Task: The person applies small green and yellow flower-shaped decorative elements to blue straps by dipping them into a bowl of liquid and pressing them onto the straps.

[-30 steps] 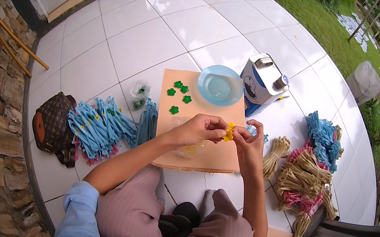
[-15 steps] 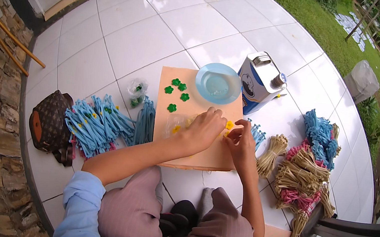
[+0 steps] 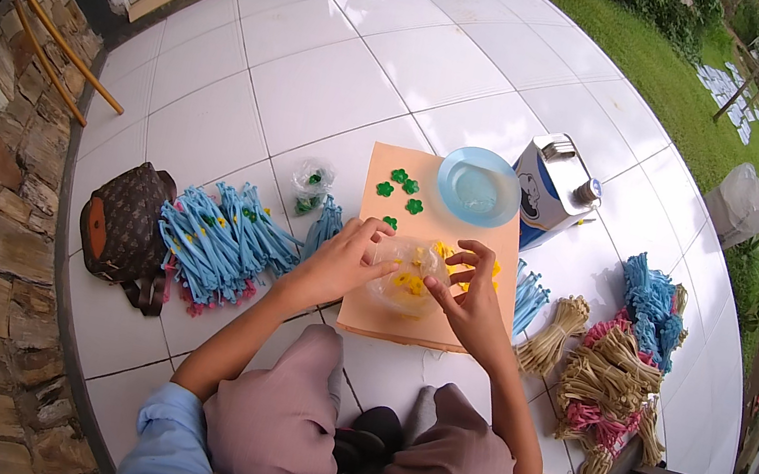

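Note:
A clear plastic bag (image 3: 395, 293) with yellow flower-shaped pieces inside is between my hands, over the peach-coloured board (image 3: 360, 319). My left hand (image 3: 344, 259) grips the bag's left edge, thumb toward its middle. At the other side my right hand (image 3: 478, 313) has curled fingers and a thumb on the bag's edge. Loose yellow pieces (image 3: 494, 269) lie beside the right fingers, partly hidden by them. Several green flower-shaped pieces (image 3: 399, 177) rest on the board's far left. The pale blue plate (image 3: 475, 215) sits at the board's far right corner.
Bundled blue stems (image 3: 222, 235), a small bag with green pieces (image 3: 311, 186) and a brown patterned bag (image 3: 121, 217) are at left. A metal can (image 3: 557, 182) stands behind the board's right side. Beige stem bundles (image 3: 607, 374) and blue bundles (image 3: 648, 300) lie at right.
Both hands have moved from the yellow pieces on the board to the plastic bag, which is now spread between them nearer to me. My view has shifted slightly left.

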Demonstrator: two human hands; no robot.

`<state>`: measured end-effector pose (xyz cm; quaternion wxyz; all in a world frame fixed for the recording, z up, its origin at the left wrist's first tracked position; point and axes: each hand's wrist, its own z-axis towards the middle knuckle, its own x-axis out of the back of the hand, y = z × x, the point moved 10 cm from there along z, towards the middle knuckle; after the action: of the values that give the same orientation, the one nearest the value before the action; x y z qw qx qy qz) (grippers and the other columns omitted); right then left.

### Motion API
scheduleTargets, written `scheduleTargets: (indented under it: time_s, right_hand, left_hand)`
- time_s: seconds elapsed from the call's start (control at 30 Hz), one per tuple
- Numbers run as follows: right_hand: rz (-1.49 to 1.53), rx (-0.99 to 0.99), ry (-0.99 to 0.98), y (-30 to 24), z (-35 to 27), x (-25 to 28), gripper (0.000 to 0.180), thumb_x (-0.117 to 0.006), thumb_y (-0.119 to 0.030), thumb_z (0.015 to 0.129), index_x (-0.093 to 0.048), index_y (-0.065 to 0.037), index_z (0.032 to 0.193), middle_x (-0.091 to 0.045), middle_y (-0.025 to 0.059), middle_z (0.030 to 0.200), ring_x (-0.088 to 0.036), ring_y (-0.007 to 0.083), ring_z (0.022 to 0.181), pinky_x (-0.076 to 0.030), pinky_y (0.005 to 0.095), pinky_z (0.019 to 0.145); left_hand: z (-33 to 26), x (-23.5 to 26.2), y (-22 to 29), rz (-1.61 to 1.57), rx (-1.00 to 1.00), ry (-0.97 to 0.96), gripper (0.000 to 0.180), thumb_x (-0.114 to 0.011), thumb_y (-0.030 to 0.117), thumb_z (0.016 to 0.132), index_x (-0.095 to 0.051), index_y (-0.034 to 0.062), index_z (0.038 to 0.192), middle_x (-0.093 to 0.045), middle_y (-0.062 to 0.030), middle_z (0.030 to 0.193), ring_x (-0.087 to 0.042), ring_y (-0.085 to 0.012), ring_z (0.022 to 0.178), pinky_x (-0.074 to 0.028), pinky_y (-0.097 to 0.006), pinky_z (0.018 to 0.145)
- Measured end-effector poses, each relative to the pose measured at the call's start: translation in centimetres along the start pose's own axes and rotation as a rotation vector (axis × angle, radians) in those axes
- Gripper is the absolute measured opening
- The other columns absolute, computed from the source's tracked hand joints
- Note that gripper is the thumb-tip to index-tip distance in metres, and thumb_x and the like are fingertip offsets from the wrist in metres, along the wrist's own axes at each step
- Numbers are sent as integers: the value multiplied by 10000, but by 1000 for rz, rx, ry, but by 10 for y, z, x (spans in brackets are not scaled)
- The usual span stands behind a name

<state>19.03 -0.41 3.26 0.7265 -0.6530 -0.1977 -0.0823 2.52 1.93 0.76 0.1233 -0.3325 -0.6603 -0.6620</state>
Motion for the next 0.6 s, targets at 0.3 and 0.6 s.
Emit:
scheduleTargets:
  time_s: [0.3, 0.6]
  right_hand:
    - [-80, 123, 68, -18, 0, -6, 538, -611, -21, 784, -300, -41, 1222, -450, 126, 1037, -525, 195, 874, -479, 275, 636]
    - [-68, 296, -354, -133, 57, -100, 550, -632, -25, 800, -291, -79, 1228, -455, 127, 1059, -558, 158, 869, -488, 269, 654]
  left_hand:
    - [-5, -30, 11, -524, -171, -93, 486, -596, 13, 793, -389, 47, 1232, -467, -80, 1158, -510, -135, 1030, -438, -276, 859]
    - [-52, 128, -8, -745, -96, 288, 421, -523, -11, 812, -404, 65, 1209, -455, -53, 1112, -496, -112, 1008, -418, -247, 868]
